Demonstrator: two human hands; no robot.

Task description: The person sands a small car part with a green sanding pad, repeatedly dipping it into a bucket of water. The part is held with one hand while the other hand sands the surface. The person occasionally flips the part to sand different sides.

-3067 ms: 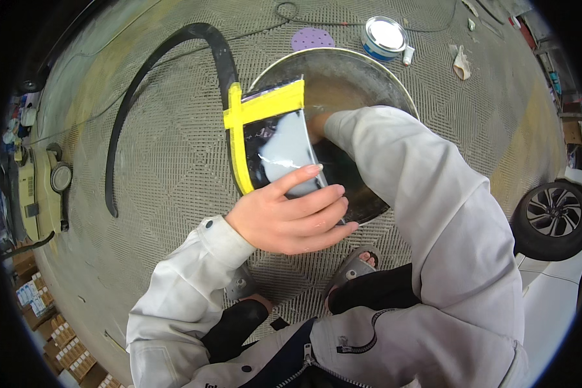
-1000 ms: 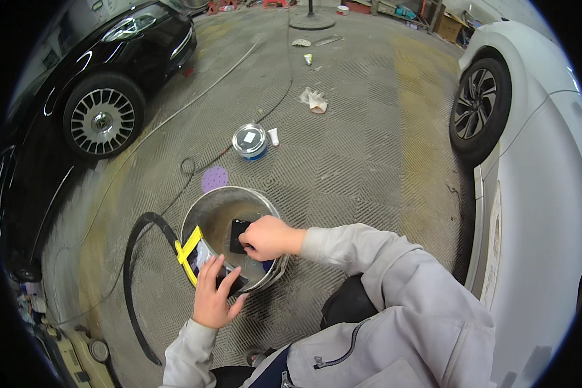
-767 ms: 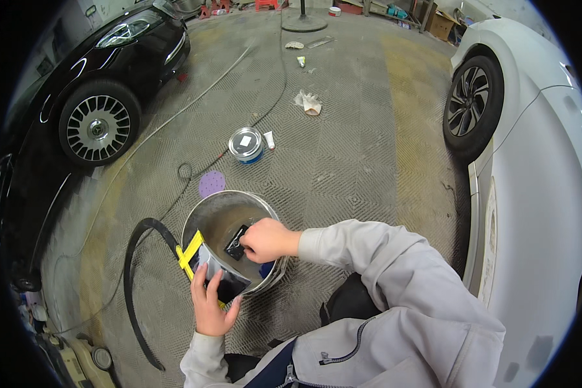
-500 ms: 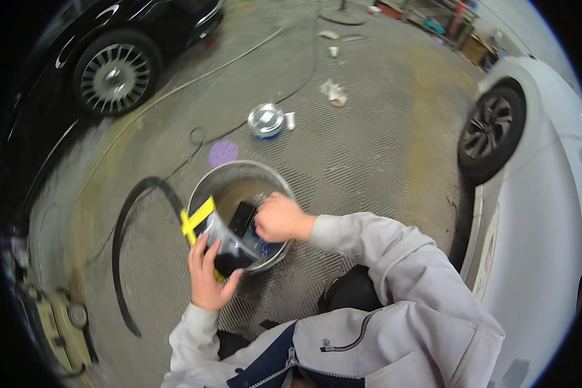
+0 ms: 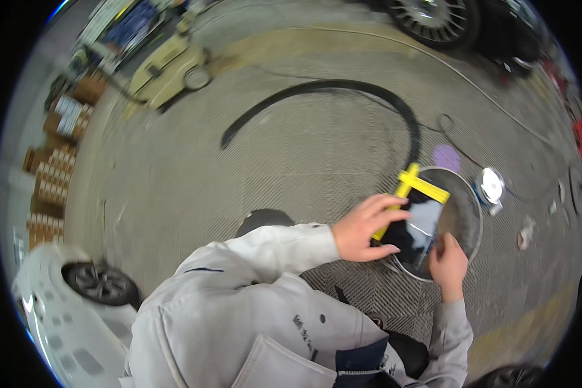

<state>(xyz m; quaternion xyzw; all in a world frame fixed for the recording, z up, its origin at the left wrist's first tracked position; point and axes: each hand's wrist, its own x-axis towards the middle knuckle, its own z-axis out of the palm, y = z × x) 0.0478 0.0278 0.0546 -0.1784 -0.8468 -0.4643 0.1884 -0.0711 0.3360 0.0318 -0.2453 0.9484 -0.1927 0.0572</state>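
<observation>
My left hand (image 5: 363,231) grips the left side of a glossy black panel (image 5: 412,223), fingers on its face and thumb apart near its lower edge. Yellow tape (image 5: 427,187) runs along the panel's top and left edges. The panel leans over a round grey bucket (image 5: 475,213), covering much of its opening. At the panel's lower right side, over the bucket, is my right hand (image 5: 449,262), its fingers closed; what they hold, if anything, is hidden. A long curved black strip (image 5: 343,85) arcs over the floor and meets the taped panel; whether they are one piece, I cannot tell.
A purple sanding disc (image 5: 446,157) and a shiny round tin (image 5: 491,185) lie beyond the bucket. A pale hose (image 5: 427,57) crosses the floor. Cars stand at far right, by a wheel (image 5: 428,19), and lower left, by another wheel (image 5: 100,282). A beige machine (image 5: 168,74) stands far left.
My view has swung left, so the bucket and panel now sit farther right in it. The right hand has shifted from inside the bucket to the panel's lower right side. The left hand keeps the panel.
</observation>
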